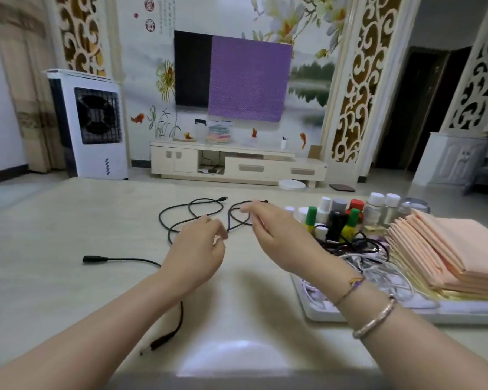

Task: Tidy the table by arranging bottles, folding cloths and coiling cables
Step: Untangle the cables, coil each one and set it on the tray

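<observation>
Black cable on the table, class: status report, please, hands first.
Left hand pinching black cable. Right hand open beside its loops. Cable uncoiled. Nothing in the way.

A floral mural wall [307, 52] is fronted by a cream TV cabinet [237, 164]; a white air cooler [96, 128] is placed left on the pale floor [17, 190].
</observation>
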The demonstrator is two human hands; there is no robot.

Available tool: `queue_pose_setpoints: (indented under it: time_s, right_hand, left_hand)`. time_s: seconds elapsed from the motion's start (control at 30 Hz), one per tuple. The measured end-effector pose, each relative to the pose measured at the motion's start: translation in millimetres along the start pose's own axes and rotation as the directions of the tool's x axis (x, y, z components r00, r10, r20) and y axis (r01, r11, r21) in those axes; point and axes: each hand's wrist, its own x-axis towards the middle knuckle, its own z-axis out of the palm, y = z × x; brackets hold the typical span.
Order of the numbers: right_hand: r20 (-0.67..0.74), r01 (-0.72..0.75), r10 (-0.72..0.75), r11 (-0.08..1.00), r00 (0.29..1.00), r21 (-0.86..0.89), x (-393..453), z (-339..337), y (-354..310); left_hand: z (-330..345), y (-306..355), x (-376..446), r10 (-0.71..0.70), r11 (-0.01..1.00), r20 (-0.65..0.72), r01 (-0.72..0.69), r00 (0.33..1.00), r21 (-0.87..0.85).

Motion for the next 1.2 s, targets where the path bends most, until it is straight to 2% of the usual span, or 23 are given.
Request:
queue_pose_setpoints:
  time_s: [0.27, 0.47, 0.53, 0.67, 0.93, 1.03, 1.2]
  right_hand:
    - [-0.061, -0.184, 0.179, 0.98, 0.982, -0.079, -57, -52, 64]
    - [-0.062, -0.248, 0.243, 0.965, 0.968, -0.088, -80, -60, 88]
    - [-0.087, -0.237, 0.229, 0.966, 0.97, -0.101, -87, -66, 94]
    - [-0.086, -0.237, 0.228, 0.963, 0.97, -0.13, -107, -80, 111]
    - [0.023, -0.293, 0.295, 0.953, 0.955, -0.074, -129, -90, 113]
    - [0.027, -0.278, 0.28, 0.958, 0.959, -0.065, -131, -89, 109]
    - [-0.025, -0.228, 0.229, 0.972, 0.973, 0.049, -137, -93, 109]
  left_hand:
    - [41, 94, 6, 0.22, 0.965, 0.069, -0.207, 0.973, -0.16]
    - [58, 123, 0, 0.323, 0.927, 0.15, -0.281, 0.934, -0.248]
    - [62, 136, -7, 0.441, 0.876, 0.239, -0.357, 0.865, -0.324]
    - [73, 158, -23, 0.651, 0.759, 0.427, -0.537, 0.628, -0.367]
    - [70, 158, -21, 0.712, 0.646, 0.499, -0.739, 0.494, -0.19]
    - [66, 158, -19, 0.722, 0.654, 0.451, -0.73, 0.525, -0.197]
    - [61, 156, -4, 0.71, 0.704, 0.223, -0.684, 0.668, -0.194]
